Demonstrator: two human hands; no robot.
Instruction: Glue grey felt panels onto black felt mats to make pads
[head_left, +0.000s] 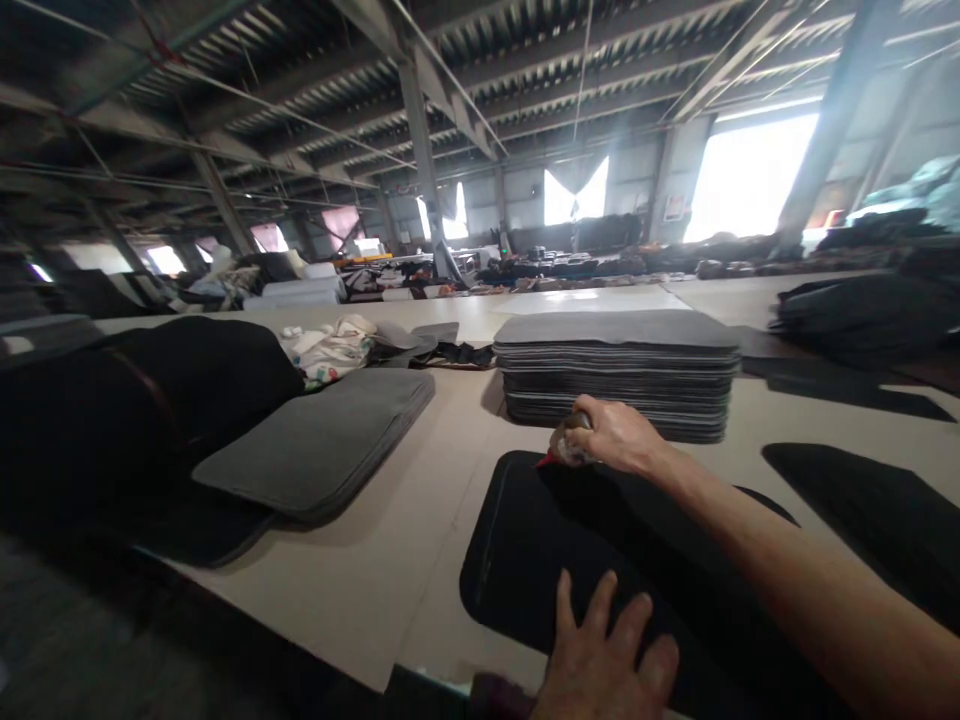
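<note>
A black mat (525, 550) with rounded corners lies flat on the pale table in front of me. My left hand (607, 650) rests on its near part, fingers spread. My right hand (611, 435) is closed around a small bottle (571, 440) with a red tip, which points down at the mat's far left edge. A faint light line runs along the left side of the mat. Just behind my right hand stands a tall stack of grey and black mats (619, 370).
To the left lie a lower stack of grey mats (322, 440) and a large black roll (150, 400). Crumpled patterned cloth (337, 345) sits behind them. Another black piece (862, 500) lies at the right, with a dark bundle (862, 315) farther back.
</note>
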